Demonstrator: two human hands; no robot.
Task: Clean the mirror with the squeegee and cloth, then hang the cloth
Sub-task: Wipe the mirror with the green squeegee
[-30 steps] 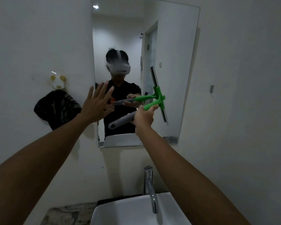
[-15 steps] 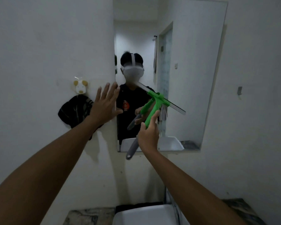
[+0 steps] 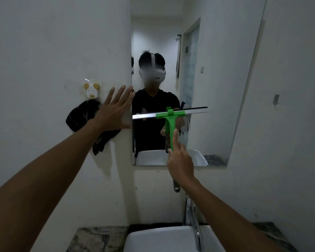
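A tall mirror [image 3: 216, 73] hangs on the white wall above the basin. My right hand [image 3: 180, 162] grips the handle of a green squeegee [image 3: 170, 122]. Its blade lies level across the lower half of the glass, from the mirror's left edge to past the middle. My left hand [image 3: 115, 110] is open with fingers spread, pressed flat on the wall just left of the mirror's edge. A dark cloth [image 3: 80, 115] hangs from a small animal-shaped hook [image 3: 92, 90] on the wall, partly hidden behind my left hand and wrist.
A white basin [image 3: 164, 239] with a chrome tap [image 3: 194, 219] sits below the mirror, set in a marbled counter [image 3: 95, 239]. A small metal hook [image 3: 276, 99] is fixed to the wall right of the mirror. The mirror reflects a person in a headset.
The squeegee blade has swung from a slant to level and now spans the mirror's lower left. My right hand has turned upright under it. The view has shifted down and left.
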